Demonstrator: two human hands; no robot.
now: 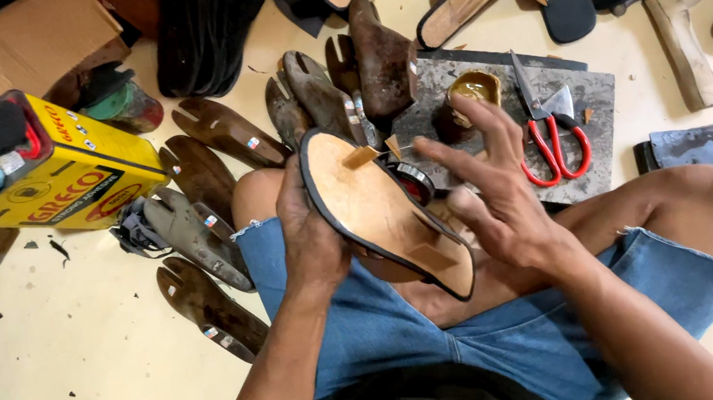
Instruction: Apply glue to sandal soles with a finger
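At frame centre my left hand clamps one tan sandal sole over my lap; my right hand hovers beside it, fingers apart. One yellow adhesive can upper left, one red-handled scissors right.

— Where is the camera?
— On the person's head. It looks straight down, very close to the lap.
— What fills the middle of the frame?
— Both hands and the knees.
— And the top?
— The floor farther away.
— Any other view?
— No, just this one.
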